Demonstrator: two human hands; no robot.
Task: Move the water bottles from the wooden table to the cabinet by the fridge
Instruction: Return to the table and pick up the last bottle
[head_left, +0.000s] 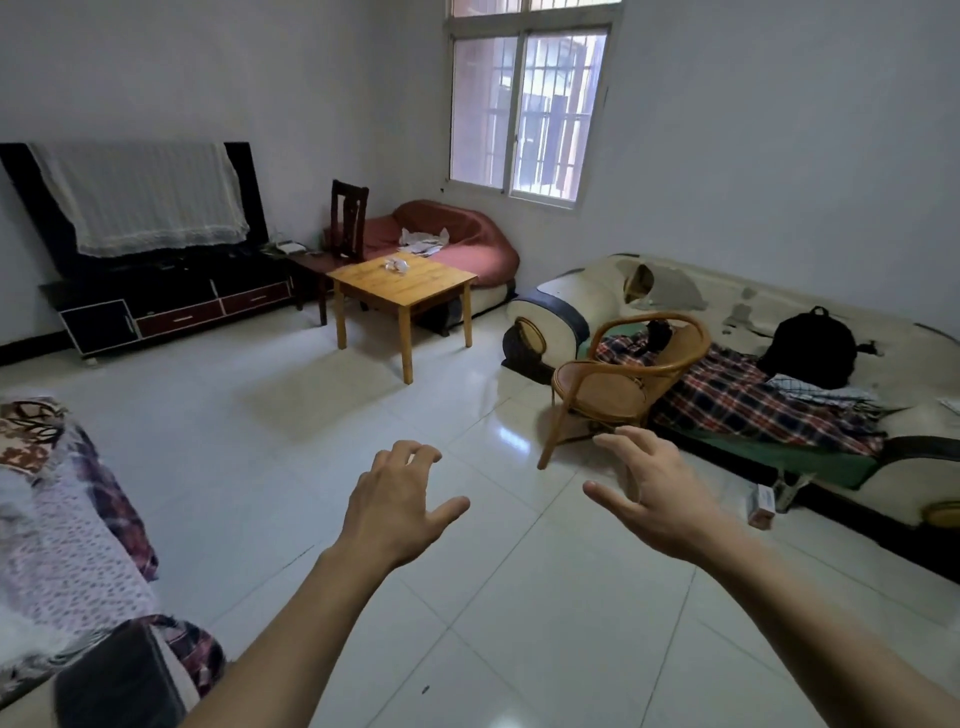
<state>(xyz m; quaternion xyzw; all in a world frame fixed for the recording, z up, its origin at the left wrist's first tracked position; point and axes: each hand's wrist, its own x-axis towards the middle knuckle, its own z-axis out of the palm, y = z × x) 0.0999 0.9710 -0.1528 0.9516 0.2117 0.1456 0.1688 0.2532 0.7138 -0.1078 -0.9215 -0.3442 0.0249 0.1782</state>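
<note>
A small wooden table stands across the room, in front of a red sofa. On its far side lies a small clear, whitish cluster that may be water bottles; it is too small to tell. My left hand and my right hand are stretched out in front of me over the tiled floor, far from the table. Both have loosely curled, spread fingers and hold nothing. No fridge or cabinet beside one is in view.
A rattan chair stands right of my path, against a long cream sofa with a plaid blanket and a black backpack. A dark TV stand lines the left wall. A covered couch sits near left.
</note>
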